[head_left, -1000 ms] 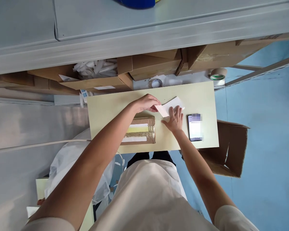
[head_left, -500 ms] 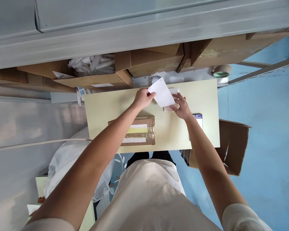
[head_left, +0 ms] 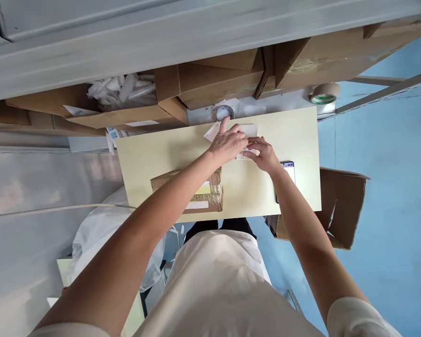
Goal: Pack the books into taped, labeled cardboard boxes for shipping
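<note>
A white paper sheet (head_left: pixel 212 132) is mostly covered by my left hand (head_left: pixel 229 142), its left corner showing past the thumb. My left thumb stands up, apart from the bent fingers, which reach across the sheet to my right fingertips. With thumb and fingers nearly together, my right hand (head_left: pixel 264 155) pinches the sheet's right end; the exact grip is partly hidden. Under and behind the hands lie a flat white item (head_left: pixel 250 129) and a pale piece, both partly covered.
On the cream table (head_left: pixel 294 135) are a taped cardboard box (head_left: pixel 215 194) and a phone (head_left: pixel 288 167) by my right forearm. Behind it stand a clear tape roll (head_left: pixel 225 112), a brown tape roll (head_left: pixel 324 94) and an open carton (head_left: pixel 122 117) of white pieces. Another carton (head_left: pixel 342 206) stands right.
My left hand has moved right, over the sheet, letting go of its left corner and turning its thumb up. The sheet has dropped lower and is now mostly hidden. My right hand stays nearly in place.
</note>
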`<state>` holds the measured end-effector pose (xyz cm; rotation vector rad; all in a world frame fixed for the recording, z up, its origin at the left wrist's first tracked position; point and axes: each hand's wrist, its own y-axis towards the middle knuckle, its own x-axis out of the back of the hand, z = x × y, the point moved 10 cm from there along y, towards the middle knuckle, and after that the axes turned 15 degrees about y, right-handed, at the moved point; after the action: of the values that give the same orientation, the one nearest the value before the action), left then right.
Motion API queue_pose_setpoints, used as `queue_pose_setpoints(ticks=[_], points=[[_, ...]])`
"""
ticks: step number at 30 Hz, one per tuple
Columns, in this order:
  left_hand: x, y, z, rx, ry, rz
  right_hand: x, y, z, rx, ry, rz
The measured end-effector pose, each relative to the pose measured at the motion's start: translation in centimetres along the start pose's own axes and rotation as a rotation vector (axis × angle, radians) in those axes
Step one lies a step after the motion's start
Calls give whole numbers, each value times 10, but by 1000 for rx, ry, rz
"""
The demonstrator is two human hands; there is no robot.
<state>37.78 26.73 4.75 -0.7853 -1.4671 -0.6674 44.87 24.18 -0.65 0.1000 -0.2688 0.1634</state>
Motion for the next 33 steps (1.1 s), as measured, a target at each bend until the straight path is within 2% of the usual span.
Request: queue_pose_setpoints(ticks=[6,9,12,15,18,24,26,28,31,33], points=[[-11,2,10,20,-169,82,3,-5,1,16,121,-29],[-13,1,18,76,-222,109,2,-9,0,-1,127,-18],[-17,1,26,124,-253,135,2,-15,-4,-34,104,2],[-20,2,28,110,-275,149,1,-17,-11,-57,-18,27],[-15,0,39,178,-263,100,-1,-17,-19,-46,-207,47],[11,-22,84,467,-331,-68,-8,-27,-31,-74,-367,122],[26,-35,97,564,-400,-160,-9,-32,-18,-86,-371,128],[43,-51,102,637,-518,-273,-8,-36,9,-92,-289,82],[69,-81,94,712,-768,-428,-12,-43,62,-104,83,-26],[81,-105,79,761,-937,-477,-22,-51,96,-116,372,-97]])
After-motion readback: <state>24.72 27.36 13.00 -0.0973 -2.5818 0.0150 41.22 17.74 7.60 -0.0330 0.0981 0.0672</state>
